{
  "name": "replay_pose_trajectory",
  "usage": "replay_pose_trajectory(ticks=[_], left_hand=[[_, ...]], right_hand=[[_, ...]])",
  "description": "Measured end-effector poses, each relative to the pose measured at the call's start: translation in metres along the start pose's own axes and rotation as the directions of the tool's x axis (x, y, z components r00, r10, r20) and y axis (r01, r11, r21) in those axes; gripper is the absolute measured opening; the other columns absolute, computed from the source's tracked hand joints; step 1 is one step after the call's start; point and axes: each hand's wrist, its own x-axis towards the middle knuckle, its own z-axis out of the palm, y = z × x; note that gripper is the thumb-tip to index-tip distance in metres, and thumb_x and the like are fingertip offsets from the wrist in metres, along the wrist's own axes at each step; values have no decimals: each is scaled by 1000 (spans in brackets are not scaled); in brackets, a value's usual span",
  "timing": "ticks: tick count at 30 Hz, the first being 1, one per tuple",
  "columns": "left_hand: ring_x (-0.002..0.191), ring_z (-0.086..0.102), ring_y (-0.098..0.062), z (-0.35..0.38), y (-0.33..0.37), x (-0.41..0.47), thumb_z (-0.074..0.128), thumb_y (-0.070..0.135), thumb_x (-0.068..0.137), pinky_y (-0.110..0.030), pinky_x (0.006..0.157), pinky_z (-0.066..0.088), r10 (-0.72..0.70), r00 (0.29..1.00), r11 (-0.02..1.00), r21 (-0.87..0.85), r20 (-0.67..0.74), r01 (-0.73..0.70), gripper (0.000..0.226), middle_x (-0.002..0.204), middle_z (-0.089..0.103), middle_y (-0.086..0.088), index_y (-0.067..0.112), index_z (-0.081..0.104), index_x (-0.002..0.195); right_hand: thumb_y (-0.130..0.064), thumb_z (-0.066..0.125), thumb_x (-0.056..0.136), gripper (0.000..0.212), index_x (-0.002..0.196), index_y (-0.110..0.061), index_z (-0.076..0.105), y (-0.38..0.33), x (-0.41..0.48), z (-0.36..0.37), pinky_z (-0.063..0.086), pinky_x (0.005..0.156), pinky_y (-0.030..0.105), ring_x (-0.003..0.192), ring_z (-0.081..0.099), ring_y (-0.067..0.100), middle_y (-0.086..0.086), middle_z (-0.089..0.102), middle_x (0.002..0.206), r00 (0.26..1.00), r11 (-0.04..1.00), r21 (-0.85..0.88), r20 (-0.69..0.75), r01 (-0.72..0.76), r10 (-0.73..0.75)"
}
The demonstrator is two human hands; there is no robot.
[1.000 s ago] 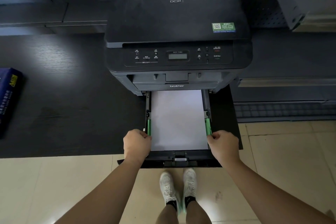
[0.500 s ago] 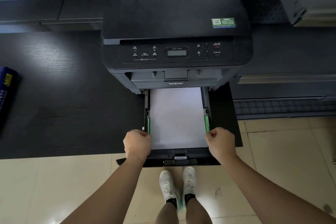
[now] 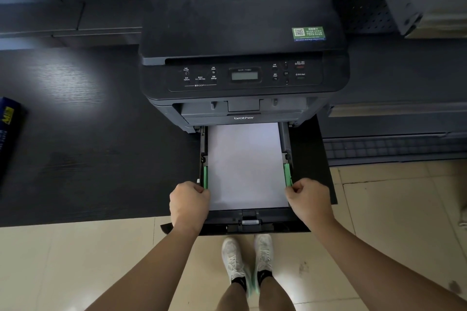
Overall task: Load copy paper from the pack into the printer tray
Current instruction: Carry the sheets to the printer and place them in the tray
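Note:
A black Brother printer (image 3: 242, 33) stands on a dark desk. Its paper tray (image 3: 252, 225) is pulled out toward me and sticks out past the desk edge. A stack of white copy paper (image 3: 245, 164) lies flat in the tray between two green side guides. My left hand (image 3: 188, 206) grips the tray's left side by the left green guide (image 3: 205, 177). My right hand (image 3: 309, 201) grips the right side by the right green guide (image 3: 287, 174). The blue paper pack (image 3: 8, 134) lies at the desk's far left, partly cut off by the frame.
The dark desk (image 3: 88, 146) runs left of the printer. A grey cabinet and shelves (image 3: 394, 129) stand to the right. Beige floor tiles (image 3: 75, 265) lie below, with my legs and white shoes (image 3: 246, 260) under the tray.
The tray has slid a little further into the printer, so less paper shows. Both hands stayed on its sides and moved forward with it.

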Motion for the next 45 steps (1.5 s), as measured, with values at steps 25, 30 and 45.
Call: replay_pose_trajectory(ticks=[25, 30, 45], left_hand=[[47, 52, -23, 9, -2, 6, 56, 8, 86, -26, 44, 42, 17, 999, 998, 58, 47, -20, 23, 59, 61, -11, 3, 62, 64], [52, 55, -22, 12, 0, 5, 52, 6, 91, -27, 46, 42, 44, 998, 996, 81, 37, -47, 21, 65, 59, -8, 5, 61, 72], [44, 49, -19, 12, -5, 3, 56, 6, 84, -24, 41, 40, 58, 998, 996, 62, 31, -60, 26, 52, 59, -9, 0, 62, 60]], right_hand=[[-16, 63, 87, 18, 74, -4, 65, 8, 12, 7, 45, 51, 28, 59, 61, 21, 10, 65, 68, 997, 1000, 27, 78, 2, -5], [-15, 63, 86, 18, 71, -4, 62, 8, 15, 6, 46, 52, 30, 60, 59, 23, 11, 63, 69, 995, 999, 34, 96, 10, -14], [-17, 65, 86, 17, 74, -5, 67, 6, 9, 2, 51, 57, 32, 62, 63, 21, 8, 67, 68, 996, 999, 48, 90, 7, -11]])
